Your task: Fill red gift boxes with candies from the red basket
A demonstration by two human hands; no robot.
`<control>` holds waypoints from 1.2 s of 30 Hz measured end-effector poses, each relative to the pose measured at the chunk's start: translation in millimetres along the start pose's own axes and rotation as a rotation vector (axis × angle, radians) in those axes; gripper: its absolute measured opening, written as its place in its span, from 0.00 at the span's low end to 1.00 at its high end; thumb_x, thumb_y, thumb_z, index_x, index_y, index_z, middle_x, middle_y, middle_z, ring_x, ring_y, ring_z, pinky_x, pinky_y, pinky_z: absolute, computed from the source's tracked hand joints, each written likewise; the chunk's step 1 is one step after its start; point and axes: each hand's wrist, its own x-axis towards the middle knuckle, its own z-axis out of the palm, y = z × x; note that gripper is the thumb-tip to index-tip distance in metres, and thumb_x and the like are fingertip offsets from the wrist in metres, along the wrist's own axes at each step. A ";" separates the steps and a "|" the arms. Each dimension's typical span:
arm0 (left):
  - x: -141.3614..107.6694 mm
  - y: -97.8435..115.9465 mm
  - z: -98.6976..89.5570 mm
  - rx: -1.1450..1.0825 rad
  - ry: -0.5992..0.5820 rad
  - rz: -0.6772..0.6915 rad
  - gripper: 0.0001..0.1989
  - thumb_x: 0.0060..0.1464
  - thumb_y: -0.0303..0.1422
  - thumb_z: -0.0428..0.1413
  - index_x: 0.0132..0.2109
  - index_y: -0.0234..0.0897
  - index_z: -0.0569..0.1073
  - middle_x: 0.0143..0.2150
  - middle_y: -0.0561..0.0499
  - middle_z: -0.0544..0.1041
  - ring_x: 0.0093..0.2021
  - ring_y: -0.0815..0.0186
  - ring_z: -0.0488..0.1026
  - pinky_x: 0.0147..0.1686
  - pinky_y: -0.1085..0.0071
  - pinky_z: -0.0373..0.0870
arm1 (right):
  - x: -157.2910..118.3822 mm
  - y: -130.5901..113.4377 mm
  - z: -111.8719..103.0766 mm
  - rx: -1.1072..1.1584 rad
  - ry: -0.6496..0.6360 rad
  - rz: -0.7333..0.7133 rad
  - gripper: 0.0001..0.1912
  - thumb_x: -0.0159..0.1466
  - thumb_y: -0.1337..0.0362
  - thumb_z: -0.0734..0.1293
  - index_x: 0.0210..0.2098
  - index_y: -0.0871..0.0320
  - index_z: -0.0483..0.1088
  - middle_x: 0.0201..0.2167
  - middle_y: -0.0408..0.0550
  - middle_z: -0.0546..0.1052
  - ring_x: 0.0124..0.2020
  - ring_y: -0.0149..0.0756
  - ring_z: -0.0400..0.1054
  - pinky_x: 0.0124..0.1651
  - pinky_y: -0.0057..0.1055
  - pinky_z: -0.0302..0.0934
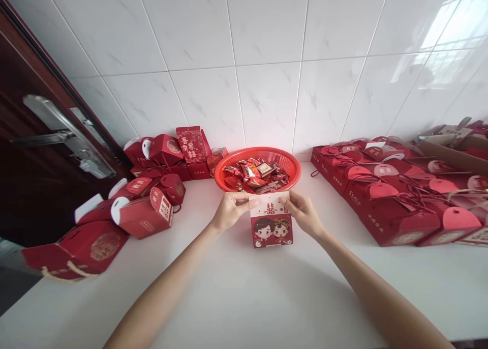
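In front of me a red and white candy box [272, 232] stands upright on the white table, with two cartoon figures on its front and a pale top flap bearing red characters. My left hand [233, 209] pinches the left side of that flap, thumb on the near face. At the flap's right side my right hand [304, 212] grips in the same way. The fingers behind the flap are partly hidden. Just beyond the box sits a red plastic basket [295, 173] holding several wrapped candies [253, 173].
Red gift boxes [145, 214] are grouped at the left, near a dark door [23, 135] with a metal handle. Many more boxes [400, 222] stand in rows at the right, beside a cardboard carton [453, 158]. A tiled wall [267, 28] bounds the table's back.
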 end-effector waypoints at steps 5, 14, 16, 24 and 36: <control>0.1 -1.8 1.9 0.022 -0.023 0.034 0.17 0.49 0.44 0.65 0.39 0.33 0.83 0.35 0.47 0.84 0.37 0.59 0.80 0.40 0.68 0.75 | 1.3 -4.5 -2.1 0.011 -0.033 0.000 0.25 0.63 0.40 0.65 0.38 0.57 0.70 0.24 0.42 0.68 0.25 0.32 0.60 0.25 0.27 0.55; -2.3 3.6 2.8 0.140 -0.100 0.075 0.16 0.53 0.44 0.63 0.32 0.34 0.82 0.31 0.49 0.82 0.33 0.62 0.75 0.36 0.69 0.72 | 0.6 -21.2 -17.6 -0.149 -0.131 -0.028 0.24 0.64 0.43 0.65 0.36 0.59 0.74 0.21 0.40 0.67 0.23 0.29 0.56 0.25 0.27 0.54; -2.3 2.9 2.8 0.122 -0.133 0.059 0.16 0.53 0.44 0.63 0.34 0.35 0.83 0.31 0.49 0.82 0.34 0.60 0.76 0.37 0.68 0.73 | 1.3 -25.7 -22.5 -0.163 -0.172 -0.020 0.24 0.64 0.42 0.65 0.35 0.59 0.75 0.20 0.39 0.65 0.22 0.28 0.55 0.24 0.26 0.53; -4.7 0.1 10.3 -0.030 -0.289 -0.037 0.14 0.55 0.42 0.63 0.41 0.37 0.84 0.43 0.46 0.84 0.44 0.55 0.79 0.50 0.61 0.73 | -6.2 -43.0 -39.4 -0.045 -0.214 0.018 0.25 0.61 0.42 0.67 0.27 0.59 0.72 0.21 0.40 0.65 0.20 0.25 0.52 0.21 0.25 0.48; -29.5 -40.7 54.9 -0.107 -0.242 -0.192 0.13 0.51 0.42 0.62 0.35 0.36 0.82 0.34 0.46 0.81 0.35 0.62 0.75 0.40 0.67 0.71 | -123.9 -108.6 -114.5 -0.305 0.373 -0.015 0.18 0.62 0.48 0.70 0.29 0.56 0.76 0.20 0.45 0.70 0.21 0.31 0.61 0.23 0.29 0.56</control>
